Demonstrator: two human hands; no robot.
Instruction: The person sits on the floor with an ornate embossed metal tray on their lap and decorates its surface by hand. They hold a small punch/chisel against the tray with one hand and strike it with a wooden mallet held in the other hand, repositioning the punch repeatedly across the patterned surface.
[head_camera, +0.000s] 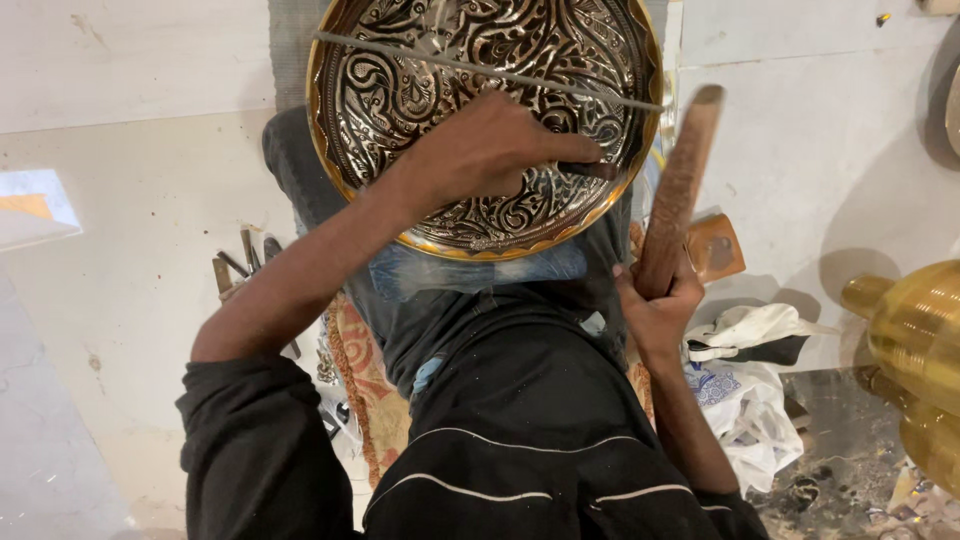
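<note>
Left hand (480, 150), grip closed on a chisel (590, 168), rests on the engraved brass plate (400, 80) lying across the person's lap; right hand (655, 310) grips an upright wooden mallet handle (680, 190) beside the plate's right rim.

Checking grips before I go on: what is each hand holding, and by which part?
Left hand grips a thin metal punch by its upper shaft, over the engraved brass plate. Right hand holds a wooden mallet by its lower handle.

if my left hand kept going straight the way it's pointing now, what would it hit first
Likely the raised rim on the right side of the engraved brass plate, since the left hand, holding a thin metal tool, points rightward across it. Depth is unclear.
</note>
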